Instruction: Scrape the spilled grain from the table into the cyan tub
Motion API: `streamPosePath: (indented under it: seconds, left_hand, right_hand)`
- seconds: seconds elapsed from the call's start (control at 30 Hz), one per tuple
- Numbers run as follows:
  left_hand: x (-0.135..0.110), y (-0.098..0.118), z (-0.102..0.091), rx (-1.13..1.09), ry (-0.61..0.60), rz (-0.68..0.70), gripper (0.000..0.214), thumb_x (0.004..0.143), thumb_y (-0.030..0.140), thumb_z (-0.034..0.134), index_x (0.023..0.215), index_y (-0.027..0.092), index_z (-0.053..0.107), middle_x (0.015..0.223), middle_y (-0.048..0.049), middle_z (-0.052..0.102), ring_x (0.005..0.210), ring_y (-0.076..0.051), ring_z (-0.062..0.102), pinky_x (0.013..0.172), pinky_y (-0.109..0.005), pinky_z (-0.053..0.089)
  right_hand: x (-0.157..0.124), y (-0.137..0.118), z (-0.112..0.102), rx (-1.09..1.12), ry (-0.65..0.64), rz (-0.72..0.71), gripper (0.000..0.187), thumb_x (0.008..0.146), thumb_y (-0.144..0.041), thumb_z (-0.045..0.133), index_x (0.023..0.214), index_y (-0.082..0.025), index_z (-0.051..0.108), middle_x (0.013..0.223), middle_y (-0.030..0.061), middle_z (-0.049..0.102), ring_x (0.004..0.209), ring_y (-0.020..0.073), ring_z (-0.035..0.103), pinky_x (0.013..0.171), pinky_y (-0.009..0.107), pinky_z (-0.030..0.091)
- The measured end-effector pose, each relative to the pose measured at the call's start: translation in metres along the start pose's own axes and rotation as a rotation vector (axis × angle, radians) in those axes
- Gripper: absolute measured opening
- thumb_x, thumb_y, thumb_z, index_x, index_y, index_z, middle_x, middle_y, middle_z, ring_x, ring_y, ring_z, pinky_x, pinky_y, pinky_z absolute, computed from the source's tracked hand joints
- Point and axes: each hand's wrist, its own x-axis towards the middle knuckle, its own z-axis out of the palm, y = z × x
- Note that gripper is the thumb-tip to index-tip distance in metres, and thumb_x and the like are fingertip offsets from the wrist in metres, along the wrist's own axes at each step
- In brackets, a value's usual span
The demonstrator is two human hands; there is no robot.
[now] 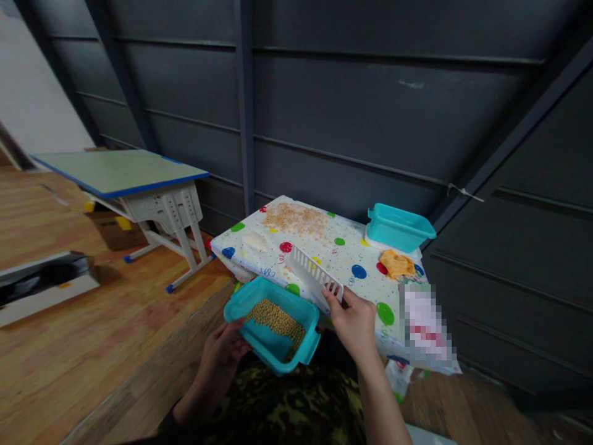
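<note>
My left hand is closed on the near left rim of a teal plastic basin, tilted at the table's front edge. Round yellowish beans, which look like soybeans, lie in a band across its bottom. In my right hand is a white slotted plastic piece, gripped at its right end and held just beyond the basin, above the tablecloth. More beans mixed with fine pale bits are spread over the far left of the table. A small pale heap lies nearer, its material unclear.
A balloon-print cloth covers the table. Toward its right side are a second teal basin, a crumpled orange cloth and a blurred-out packet. A green-topped desk stands left, with a dark panelled wall behind.
</note>
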Motion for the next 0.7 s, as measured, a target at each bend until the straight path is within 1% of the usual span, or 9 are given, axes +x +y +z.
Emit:
streamPosePath:
  seconds: [0.03, 0.1, 0.17, 0.27, 0.37, 0.5, 0.6, 0.67, 0.7]
  left_hand:
    - [0.0, 0.001, 0.0, 0.008, -0.006, 0.009, 0.035, 0.053, 0.015, 0.103, 0.074, 0.012, 0.075, 0.066, -0.005, 0.078, 0.049, -0.013, 0.067, 0.041, -0.019, 0.052]
    - [0.002, 0.001, -0.001, 0.015, -0.01, 0.01, 0.038, 0.051, 0.016, 0.104, 0.077, 0.011, 0.077, 0.071, -0.0069, 0.081, 0.055, -0.017, 0.073, 0.049, -0.022, 0.06]
    - [0.006, 0.0, -0.004, 0.005, 0.0, 0.008, 0.039, 0.049, 0.016, 0.104, 0.077, 0.013, 0.077, 0.071, -0.0061, 0.082, 0.056, -0.017, 0.074, 0.053, -0.025, 0.063]
    - [0.01, -0.003, -0.008, -0.001, 0.008, 0.012, 0.041, 0.047, 0.019, 0.106, 0.073, 0.014, 0.075, 0.066, -0.0039, 0.08, 0.052, -0.017, 0.072, 0.048, -0.024, 0.061]
    - [0.011, -0.003, -0.008, -0.006, 0.013, 0.01, 0.041, 0.046, 0.019, 0.106, 0.071, 0.014, 0.074, 0.06, -0.0012, 0.076, 0.051, -0.015, 0.071, 0.048, -0.022, 0.06]
    - [0.01, -0.003, -0.007, 0.002, 0.015, 0.011, 0.037, 0.05, 0.017, 0.104, 0.073, 0.015, 0.075, 0.059, -0.0004, 0.074, 0.049, -0.014, 0.068, 0.048, -0.022, 0.059]
    - [0.01, -0.004, -0.008, 0.014, -0.003, 0.014, 0.035, 0.052, 0.018, 0.103, 0.073, 0.014, 0.075, 0.061, -0.0021, 0.075, 0.05, -0.015, 0.068, 0.051, -0.025, 0.061]
    - [0.01, -0.005, -0.009, 0.017, -0.012, 0.014, 0.035, 0.053, 0.02, 0.103, 0.074, 0.013, 0.076, 0.065, -0.0043, 0.077, 0.052, -0.016, 0.07, 0.053, -0.026, 0.062]
    - [0.01, -0.005, -0.009, 0.016, -0.013, 0.014, 0.035, 0.054, 0.02, 0.103, 0.075, 0.013, 0.076, 0.065, -0.0041, 0.076, 0.052, -0.016, 0.07, 0.051, -0.025, 0.06]
  right_hand:
    - [0.001, -0.001, 0.001, 0.011, -0.008, -0.008, 0.051, 0.1, -0.052, 0.061, 0.062, -0.02, 0.07, 0.05, 0.0015, 0.062, 0.045, 0.0143, 0.051, 0.051, 0.026, 0.039]
    - [0.003, -0.002, 0.004, 0.033, -0.027, -0.015, 0.05, 0.1, -0.051, 0.062, 0.061, -0.02, 0.069, 0.05, 0.0014, 0.062, 0.046, 0.0144, 0.051, 0.051, 0.025, 0.04]
    - [0.004, -0.003, 0.006, 0.047, -0.036, -0.01, 0.049, 0.099, -0.05, 0.062, 0.062, -0.02, 0.07, 0.051, 0.0015, 0.063, 0.047, 0.0146, 0.052, 0.052, 0.025, 0.04]
    - [0.002, -0.004, 0.008, 0.076, -0.049, 0.002, 0.043, 0.098, -0.047, 0.063, 0.067, -0.019, 0.073, 0.056, 0.0022, 0.068, 0.049, 0.0152, 0.055, 0.053, 0.025, 0.042]
    - [-0.001, -0.007, 0.009, 0.131, -0.09, 0.01, 0.041, 0.098, -0.045, 0.065, 0.067, -0.019, 0.074, 0.057, 0.0018, 0.068, 0.051, 0.0152, 0.056, 0.054, 0.025, 0.042]
    - [-0.004, -0.009, 0.008, 0.167, -0.126, 0.049, 0.042, 0.097, -0.046, 0.067, 0.067, -0.018, 0.075, 0.057, 0.0009, 0.068, 0.052, 0.0148, 0.055, 0.053, 0.024, 0.041]
    - [-0.003, -0.003, 0.005, 0.133, -0.087, 0.072, 0.045, 0.096, -0.051, 0.067, 0.067, -0.017, 0.075, 0.056, 0.0015, 0.067, 0.052, 0.0152, 0.055, 0.054, 0.025, 0.041]
    - [0.001, 0.005, 0.002, 0.073, -0.015, 0.086, 0.05, 0.095, -0.056, 0.066, 0.067, -0.017, 0.077, 0.056, 0.0031, 0.069, 0.05, 0.0156, 0.054, 0.053, 0.026, 0.04]
    - [0.003, 0.01, 0.0, 0.035, 0.027, 0.095, 0.052, 0.095, -0.059, 0.065, 0.068, -0.017, 0.078, 0.056, 0.0043, 0.07, 0.049, 0.0162, 0.054, 0.053, 0.027, 0.039]
